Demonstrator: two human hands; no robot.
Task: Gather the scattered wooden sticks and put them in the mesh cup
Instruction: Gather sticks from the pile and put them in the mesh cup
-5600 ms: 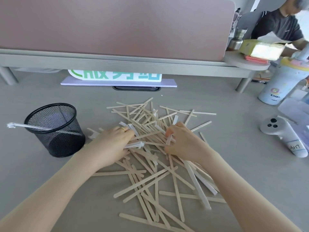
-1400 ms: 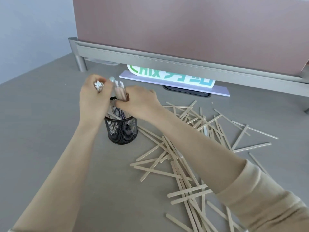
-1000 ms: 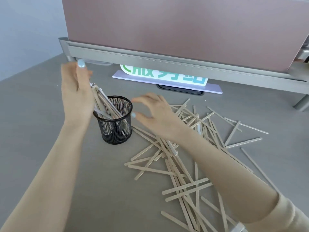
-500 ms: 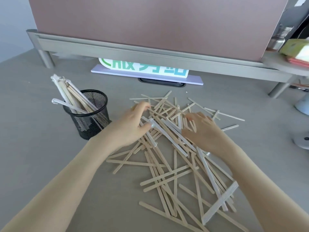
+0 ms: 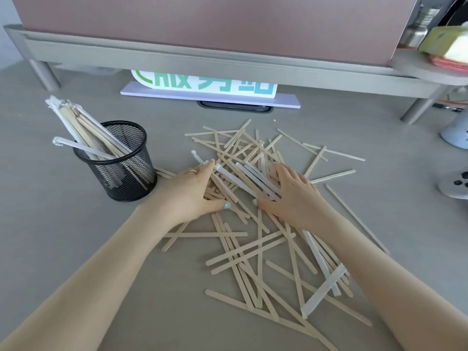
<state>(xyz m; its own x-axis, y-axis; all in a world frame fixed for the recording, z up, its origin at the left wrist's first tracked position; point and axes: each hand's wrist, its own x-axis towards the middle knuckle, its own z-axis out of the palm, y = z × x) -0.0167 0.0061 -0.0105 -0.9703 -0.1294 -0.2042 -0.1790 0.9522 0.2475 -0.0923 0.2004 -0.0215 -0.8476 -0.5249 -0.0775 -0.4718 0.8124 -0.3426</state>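
Note:
A black mesh cup [image 5: 126, 173] stands at the left of the grey desk, with several sticks [image 5: 83, 127] leaning out of it to the upper left. A loose pile of flat wooden sticks [image 5: 253, 249], some in white paper wrappers, lies across the middle of the desk. My left hand [image 5: 187, 193] and my right hand [image 5: 291, 196] rest on the pile's middle, palms down, cupped toward each other around a clump of sticks between them. The fingers are spread and curled over the sticks, not closed around them.
A raised grey shelf [image 5: 202, 57] with a pink panel runs along the back, a green-lettered sign [image 5: 207, 87] beneath it. A white controller [image 5: 455, 186] and a pale bottle base [image 5: 455, 133] sit at the right edge. Single sticks [image 5: 331, 174] lie out to the right.
Both hands dropped a bundle into the cup, then came back to the pile. Since half a second ago they have drawn closer together, pushing sticks into a clump.

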